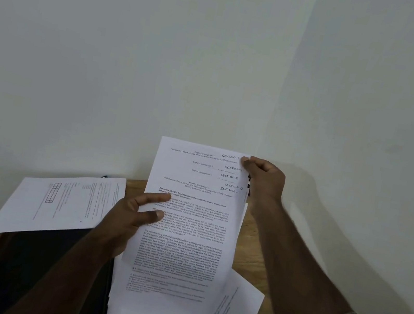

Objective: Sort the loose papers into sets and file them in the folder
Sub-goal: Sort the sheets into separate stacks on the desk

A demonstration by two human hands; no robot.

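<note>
Gripping fanned papers [191, 209]: left hand [130, 215] at side edge, right hand [262, 177] pinching top corner

Both hands hold fanned white printed sheets [191, 209] upright over brown wooden table [250, 249]: right hand [262, 179] pinches top corner, left hand [133, 215] grips left edge.

**Fanned sheets held upright, more papers lying flat**

A staggered stack of printed sheets [190, 217] stands nearly upright, its top edges stepped so that handwritten labels "SECTION-1", "SECTION-3" and "SECTION-5" show one above another. Beneath it, loose white papers [174, 310] lie overlapping on the bench. To the left, a single printed sheet [61, 203] with a small red grid lies flat and skewed, resting partly on a dark folder [43, 274].
</note>
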